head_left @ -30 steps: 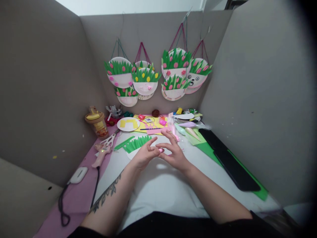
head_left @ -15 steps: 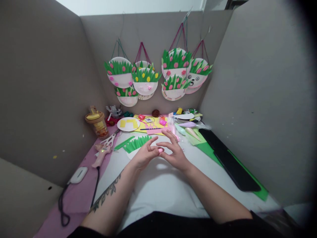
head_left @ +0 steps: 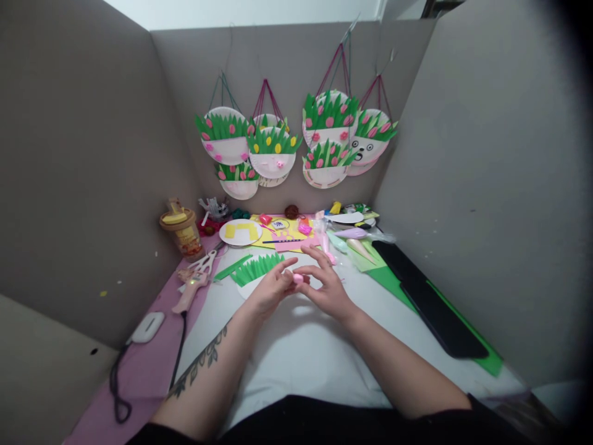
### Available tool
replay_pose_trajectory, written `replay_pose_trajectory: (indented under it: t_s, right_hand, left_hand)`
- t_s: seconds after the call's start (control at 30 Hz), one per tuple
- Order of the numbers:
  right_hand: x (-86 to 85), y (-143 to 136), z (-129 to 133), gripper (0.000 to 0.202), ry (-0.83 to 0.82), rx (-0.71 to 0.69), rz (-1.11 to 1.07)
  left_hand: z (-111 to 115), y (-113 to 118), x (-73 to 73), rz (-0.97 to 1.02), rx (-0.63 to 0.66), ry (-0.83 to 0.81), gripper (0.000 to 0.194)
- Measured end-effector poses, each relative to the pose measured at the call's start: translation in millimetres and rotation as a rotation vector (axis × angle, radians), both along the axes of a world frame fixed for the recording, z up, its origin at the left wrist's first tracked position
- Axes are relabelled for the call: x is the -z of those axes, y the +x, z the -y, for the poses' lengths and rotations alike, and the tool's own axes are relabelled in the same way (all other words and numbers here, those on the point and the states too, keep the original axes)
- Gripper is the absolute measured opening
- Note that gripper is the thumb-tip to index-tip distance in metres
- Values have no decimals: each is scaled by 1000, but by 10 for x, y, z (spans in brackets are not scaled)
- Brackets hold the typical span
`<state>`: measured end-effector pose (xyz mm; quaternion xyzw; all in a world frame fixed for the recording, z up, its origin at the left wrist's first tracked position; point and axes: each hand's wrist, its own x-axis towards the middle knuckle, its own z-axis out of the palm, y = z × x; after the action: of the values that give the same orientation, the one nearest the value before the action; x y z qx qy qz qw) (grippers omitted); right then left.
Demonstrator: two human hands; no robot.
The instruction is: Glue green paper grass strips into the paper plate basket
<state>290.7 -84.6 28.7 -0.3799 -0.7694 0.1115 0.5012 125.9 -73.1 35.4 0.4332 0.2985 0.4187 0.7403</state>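
A small pink piece (head_left: 298,279) is pinched between the fingertips of both hands above the white table cover. My left hand (head_left: 273,287) grips it from the left with thumb and fingers. From the right, my right hand (head_left: 327,284) holds it with thumb and index finger, the other fingers raised and curved. Just behind my left hand lies a white plate (head_left: 248,288) with a fringe of green paper grass (head_left: 256,269), partly covered by that hand. A green paper strip (head_left: 233,267) rests beside it.
At the left are a glue gun (head_left: 188,292), a white case (head_left: 148,327) and a lidded cup (head_left: 182,232). A plate with yellow pieces (head_left: 241,233) lies at the back. Black trays (head_left: 435,303) sit on green sheets at the right. Decorated plates (head_left: 272,154) hang behind.
The pink piece has shifted slightly left and more of it shows between the fingertips. Both hands have moved only a little.
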Motion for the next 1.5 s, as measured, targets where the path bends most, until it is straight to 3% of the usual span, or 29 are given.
replay_pose_trajectory:
  t_s: [0.1, 0.23, 0.43, 0.6, 0.77, 0.9, 1.03, 1.37, 1.5]
  right_hand:
    - [5, 1, -5, 15, -8, 36, -50]
    - [5, 9, -13, 33, 20, 27, -22]
    - [4, 5, -12, 20, 27, 32, -20]
    - [4, -1, -7, 29, 30, -3, -4]
    - [0, -26, 12, 14, 4, 24, -31]
    - [-9, -41, 27, 24, 20, 8, -25]
    - [-13, -46, 26, 13, 47, 34, -22]
    - [12, -45, -2, 16, 85, 42, -25]
    - [0, -47, 0, 26, 102, 23, -2]
  left_hand:
    - [3, 5, -19, -8, -18, 1, 70]
    - [-9, -1, -30, -20, -42, -2, 76]
    - [-4, 1, -47, 29, -38, -27, 72]
    - [3, 7, -54, 39, -25, -46, 72]
    - [8, 8, -41, 67, -15, -28, 69]
    - [5, 5, -24, 53, 3, -5, 70]
    - [-1, 4, -3, 52, 16, 7, 71]
    - [-3, 17, -1, 101, 39, -19, 75]
    - [-4, 16, 7, 99, 23, -19, 77]
